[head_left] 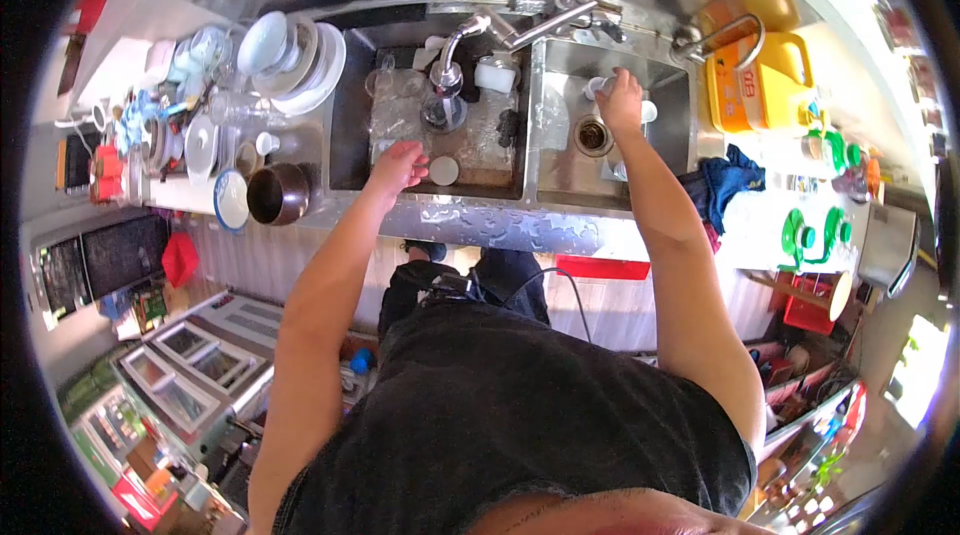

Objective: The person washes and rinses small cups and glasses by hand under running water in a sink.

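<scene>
right hand [623,105] curled at white cup [596,87]; left hand [399,169] slack, half-uncurled

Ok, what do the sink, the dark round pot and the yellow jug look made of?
Sink: very likely stainless steel, grey with a metallic sheen.
Dark round pot: metal or glazed ceramic; its glossy brown surface leaves that open.
Yellow jug: probably plastic, smooth and semi-glossy, with uniform colour around its label.

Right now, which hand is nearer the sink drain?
Right. Your right hand is just beyond and right of the drain, over the right basin; your left hand is farther off, over the left basin.
</scene>
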Motion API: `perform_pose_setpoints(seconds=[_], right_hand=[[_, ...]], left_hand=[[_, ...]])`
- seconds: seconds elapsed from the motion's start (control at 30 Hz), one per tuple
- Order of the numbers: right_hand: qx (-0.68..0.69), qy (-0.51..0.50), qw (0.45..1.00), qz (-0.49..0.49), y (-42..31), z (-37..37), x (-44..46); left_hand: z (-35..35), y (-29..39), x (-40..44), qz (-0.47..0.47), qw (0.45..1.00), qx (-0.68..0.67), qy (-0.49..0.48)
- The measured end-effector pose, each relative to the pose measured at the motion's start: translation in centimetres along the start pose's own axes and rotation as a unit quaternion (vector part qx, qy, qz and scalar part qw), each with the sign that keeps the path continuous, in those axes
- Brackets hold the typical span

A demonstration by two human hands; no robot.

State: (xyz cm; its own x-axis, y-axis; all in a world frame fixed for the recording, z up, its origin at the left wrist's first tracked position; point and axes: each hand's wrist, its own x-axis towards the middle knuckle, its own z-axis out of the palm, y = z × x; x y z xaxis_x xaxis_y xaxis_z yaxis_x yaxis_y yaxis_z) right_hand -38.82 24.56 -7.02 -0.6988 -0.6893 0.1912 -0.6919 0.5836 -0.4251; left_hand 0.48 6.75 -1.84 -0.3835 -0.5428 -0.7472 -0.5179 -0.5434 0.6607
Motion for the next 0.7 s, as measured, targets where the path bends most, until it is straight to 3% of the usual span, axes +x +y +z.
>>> perform_pose_setpoints(seconds=[0.23,0.33,0.47,0.57,0.6,0.63,0.67,0.7], right_hand=[[-0.111,-0.118,0.987,-0.018,8.1,10.0,2.6],[-0.094,-0.110,0.989,0.017,6.7,8.7,2.1],[-0.101,-0.116,0.988,0.034,4.8,7.2,1.1],[-0.056,-0.048,0.997,0.036,2.9,4.8,0.1],[-0.060,-0.049,0.996,0.039,1.6,3.7,-0.5],[-0.051,-0.008,0.998,0.033,0.3,2.6,-1.2],[-0.044,0.032,0.998,0.028,-1.1,1.5,-2.0],[-0.035,0.053,0.998,0.025,-3.4,-0.1,-3.1]], left_hand=[[-5.0,-0.7,-1.4,0.046,0.995,-0.068,0.062],[-8.1,0.5,-1.3,0.045,0.980,-0.152,0.118],[-10.1,0.8,-0.2,0.052,0.981,-0.130,0.134],[-9.9,0.0,2.3,0.113,0.984,0.051,0.126],[-10.1,-0.7,3.6,0.111,0.985,0.050,0.122],[-10.1,-1.1,4.7,0.188,0.939,0.260,0.126],[-10.0,-1.7,5.8,0.257,0.844,0.455,0.122],[-9.1,-0.8,5.2,0.246,0.831,0.489,0.104]])
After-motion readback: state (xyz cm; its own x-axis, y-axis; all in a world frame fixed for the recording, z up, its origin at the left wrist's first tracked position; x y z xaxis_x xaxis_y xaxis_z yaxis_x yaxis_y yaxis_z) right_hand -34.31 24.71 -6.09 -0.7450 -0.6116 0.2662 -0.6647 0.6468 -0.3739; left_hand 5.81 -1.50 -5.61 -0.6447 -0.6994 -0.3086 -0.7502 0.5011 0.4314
